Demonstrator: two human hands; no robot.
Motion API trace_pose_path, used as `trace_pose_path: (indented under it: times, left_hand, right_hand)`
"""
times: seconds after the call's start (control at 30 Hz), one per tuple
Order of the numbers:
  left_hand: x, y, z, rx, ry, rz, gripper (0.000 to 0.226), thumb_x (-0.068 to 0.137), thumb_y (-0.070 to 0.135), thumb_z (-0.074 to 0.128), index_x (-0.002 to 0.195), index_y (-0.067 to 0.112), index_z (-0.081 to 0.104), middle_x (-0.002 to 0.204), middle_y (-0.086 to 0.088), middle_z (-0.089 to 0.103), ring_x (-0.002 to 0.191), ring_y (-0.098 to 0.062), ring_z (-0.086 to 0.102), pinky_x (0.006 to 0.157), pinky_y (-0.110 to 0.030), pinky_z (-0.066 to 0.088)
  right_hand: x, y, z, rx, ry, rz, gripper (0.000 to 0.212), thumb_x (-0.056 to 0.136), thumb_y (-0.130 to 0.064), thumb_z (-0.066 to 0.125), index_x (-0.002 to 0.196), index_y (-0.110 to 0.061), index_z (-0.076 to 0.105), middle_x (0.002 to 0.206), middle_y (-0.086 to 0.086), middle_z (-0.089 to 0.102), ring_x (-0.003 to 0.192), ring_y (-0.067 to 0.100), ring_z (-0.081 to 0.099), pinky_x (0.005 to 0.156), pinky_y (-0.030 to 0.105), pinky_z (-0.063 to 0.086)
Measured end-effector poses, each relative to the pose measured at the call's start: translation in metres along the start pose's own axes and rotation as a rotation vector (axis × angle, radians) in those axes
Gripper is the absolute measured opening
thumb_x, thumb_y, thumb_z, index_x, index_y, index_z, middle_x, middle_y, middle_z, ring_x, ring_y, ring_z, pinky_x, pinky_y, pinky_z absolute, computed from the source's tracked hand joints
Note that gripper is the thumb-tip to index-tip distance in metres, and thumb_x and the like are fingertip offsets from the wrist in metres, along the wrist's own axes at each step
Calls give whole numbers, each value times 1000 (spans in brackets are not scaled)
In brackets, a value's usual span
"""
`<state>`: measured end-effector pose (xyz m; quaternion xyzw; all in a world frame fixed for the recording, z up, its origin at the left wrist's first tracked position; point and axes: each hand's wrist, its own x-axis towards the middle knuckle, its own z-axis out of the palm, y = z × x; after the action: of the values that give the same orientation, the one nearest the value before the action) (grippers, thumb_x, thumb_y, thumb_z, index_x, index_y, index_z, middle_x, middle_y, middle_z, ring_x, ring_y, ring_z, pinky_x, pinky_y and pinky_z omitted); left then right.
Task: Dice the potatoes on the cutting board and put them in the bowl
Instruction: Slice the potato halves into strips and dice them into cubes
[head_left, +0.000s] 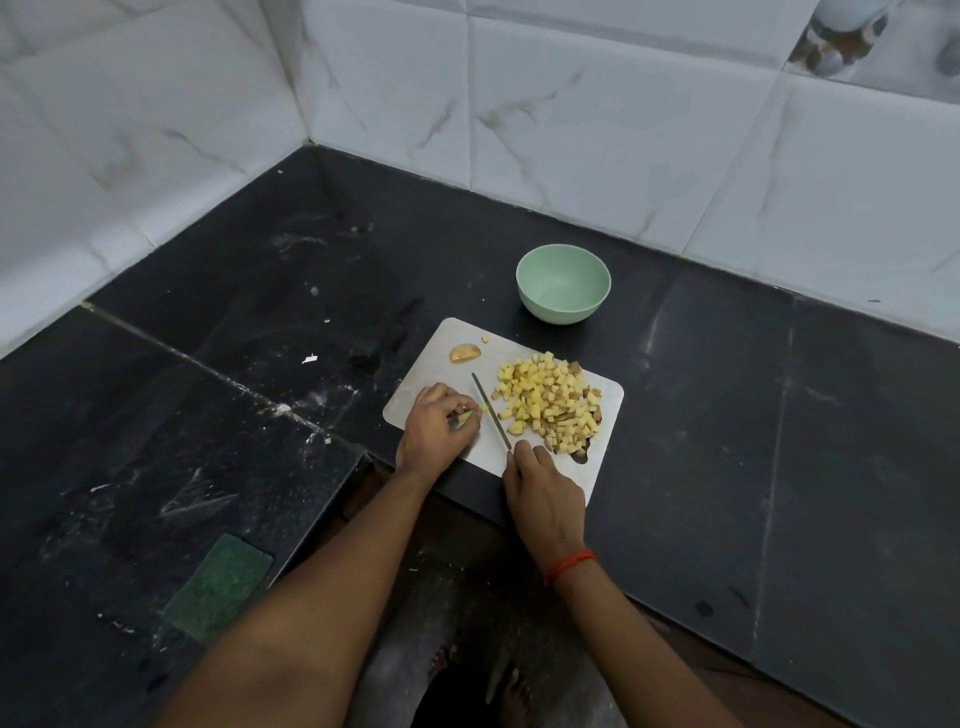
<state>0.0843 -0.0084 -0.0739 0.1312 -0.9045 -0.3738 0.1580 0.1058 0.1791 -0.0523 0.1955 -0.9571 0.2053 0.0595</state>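
- Counter (727, 415): dark stone, set in a corner of the tiled wall (623, 130). The front edge steps back in a notch where the person stands. Open surface runs left, right and behind the board.
- Board (426, 369): white, rounded corners, turned at an angle. Its near long side lies close to the counter's front edge, and its far corner is near the bowl. The left half is mostly bare.
- Bowl (563, 306): pale green, upright, just beyond the board and apart from it. The inner wall and bottom show bare.
- Dice (550, 402): a heap of yellow potato cubes, some with skin, on the board's right half and reaching close to its right edge.
- End piece (465, 353): a rounded potato cap near the board's far-left edge, with one stray cube (485, 339) beside it.
- Left grip (434, 431): fingers curled down, pinching a small potato piece (467, 415) against the board.
- Right grip (543, 486): clenched round the handle of the knife (491, 410), which it hides. It sits over the board's near corner and has a red thread (569, 565) on the wrist.
- Knife: a thin blade, tip pointing away, between the potato piece and the dice. Whether it touches the board cannot be told.
- Pad (218, 587): a green scrubber, flat on the left counter near its front edge, well apart from the board.
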Motion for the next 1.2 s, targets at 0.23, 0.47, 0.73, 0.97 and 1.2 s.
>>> trace_pose_path:
  times: [0.23,0.47,0.73,0.97,1.2]
  left_hand:
    - [1,0,0,4,-6,-9,9,86,27,75,92,21,77,90,10,57,95,-9,50,74,-24,46]
    - [1,2,0,15,-6,-28,11,87,28,74,93,19,75,92,11,58,96,-7,50,77,-24,47]
    - [2,2,-1,17,-5,-14,10,89,28,74,94,19,76,92,11,59,97,-9,51,77,-23,46]
    - [1,2,-1,17,3,-1,12,89,29,74,95,19,77,90,13,61,96,-9,52,76,-22,44]
    - [1,2,-2,20,20,26,12,89,27,75,95,17,78,90,12,60,96,-11,53,78,-29,49]
  right_hand:
    - [4,3,-2,13,-40,-12,14,100,-30,44,90,-20,45,74,-1,51,49,27,51,40,32,33]
    - [-16,6,-9,-82,-79,-31,15,96,-29,54,87,-21,46,70,-4,50,42,23,50,36,27,27]
    - [-4,3,-6,-12,-21,36,17,100,-29,45,87,-19,43,70,-3,50,46,26,51,40,28,26]
    - [1,-6,2,36,-39,49,15,101,-27,47,89,-19,44,71,0,53,50,28,53,44,31,28]
    - [1,-5,-2,56,-92,22,17,101,-27,44,87,-21,39,70,-3,48,52,26,52,45,32,32]
